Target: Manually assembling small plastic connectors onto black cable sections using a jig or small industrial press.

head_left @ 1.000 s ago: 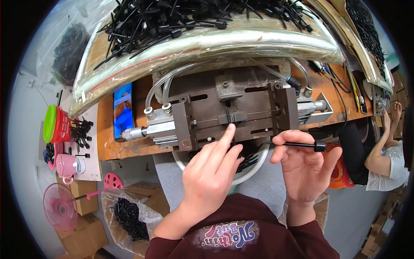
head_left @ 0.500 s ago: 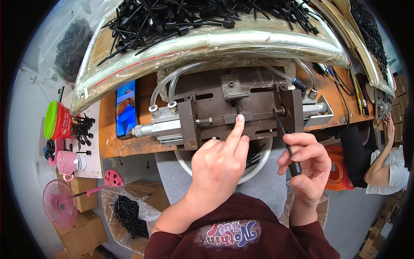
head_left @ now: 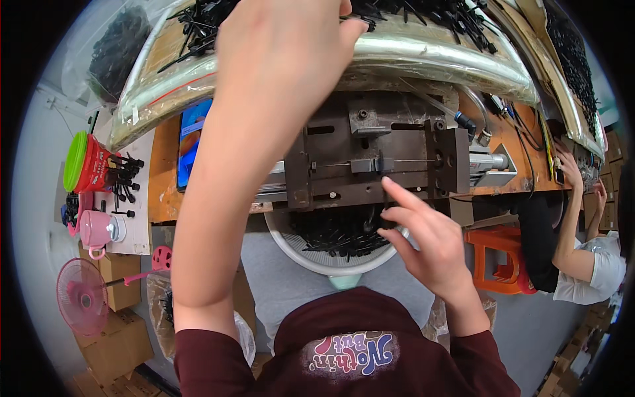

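Observation:
My left hand (head_left: pixel 284 40) reaches far forward over the heap of black rod-shaped parts (head_left: pixel 456 30). Its thumb shows, but the other fingers are mostly hidden or cut off by the upper edge. My right hand (head_left: pixel 430 245) hovers over the right side of a white basket (head_left: pixel 311 263), fingers apart, with no part visibly held. Many black parts (head_left: pixel 344 241) lie in that basket. Just beyond it stands a dark metal fixture (head_left: pixel 410 142) with a small centre block (head_left: pixel 362 165) and a thin rod running across. A dark blurred bit shows beside my right fingertips.
Air cylinders (head_left: pixel 486 162) flank the fixture, the left one largely behind my forearm. A blue-screened phone (head_left: pixel 192 132) lies at left. Pink cup (head_left: pixel 99 228), red bucket (head_left: pixel 92 169) and pink fan (head_left: pixel 83 298) are farther left. Another person (head_left: pixel 589 264) works at right, near an orange stool (head_left: pixel 496 255).
My left hand has left the fixture's centre and swung forward to the heap. My right hand has moved left over the basket, and the black rod it held is no longer in its fingers.

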Action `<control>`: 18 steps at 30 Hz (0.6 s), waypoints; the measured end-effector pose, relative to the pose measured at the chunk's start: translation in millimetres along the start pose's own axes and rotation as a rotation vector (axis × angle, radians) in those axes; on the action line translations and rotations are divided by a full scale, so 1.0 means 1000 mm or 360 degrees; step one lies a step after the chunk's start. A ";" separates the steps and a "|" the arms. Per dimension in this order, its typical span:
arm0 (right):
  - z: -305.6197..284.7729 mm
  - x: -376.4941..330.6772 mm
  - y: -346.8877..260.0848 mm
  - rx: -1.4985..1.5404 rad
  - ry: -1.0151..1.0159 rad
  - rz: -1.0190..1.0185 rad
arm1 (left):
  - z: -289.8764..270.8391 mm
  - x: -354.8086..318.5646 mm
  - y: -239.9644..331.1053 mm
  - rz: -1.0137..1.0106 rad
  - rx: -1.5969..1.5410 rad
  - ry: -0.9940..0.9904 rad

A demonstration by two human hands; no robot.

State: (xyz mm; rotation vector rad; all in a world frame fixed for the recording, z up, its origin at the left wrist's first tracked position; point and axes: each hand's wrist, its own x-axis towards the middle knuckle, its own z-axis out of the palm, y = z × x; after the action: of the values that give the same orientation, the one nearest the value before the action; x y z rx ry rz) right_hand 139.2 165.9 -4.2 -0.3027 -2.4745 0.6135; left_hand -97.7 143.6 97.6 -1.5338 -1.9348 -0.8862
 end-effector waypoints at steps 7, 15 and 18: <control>0.005 0.015 0.007 -0.0453 -0.0002 -0.0264 | 0.052 0.040 -0.015 -0.0132 0.0288 -0.0462; 0.013 0.013 0.008 -0.0406 0.0103 -0.0142 | 0.049 0.042 -0.003 -0.0227 0.0074 -0.0442; 0.015 0.012 0.007 -0.0399 0.0111 -0.0138 | 0.050 0.045 -0.001 -0.0205 0.0253 -0.0472</control>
State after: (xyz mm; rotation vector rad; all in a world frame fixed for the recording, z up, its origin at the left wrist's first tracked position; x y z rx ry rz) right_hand 121.5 170.5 -12.9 -0.3053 -2.4831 0.2517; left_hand -108.5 209.8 97.5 -1.5282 -2.2756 -0.5622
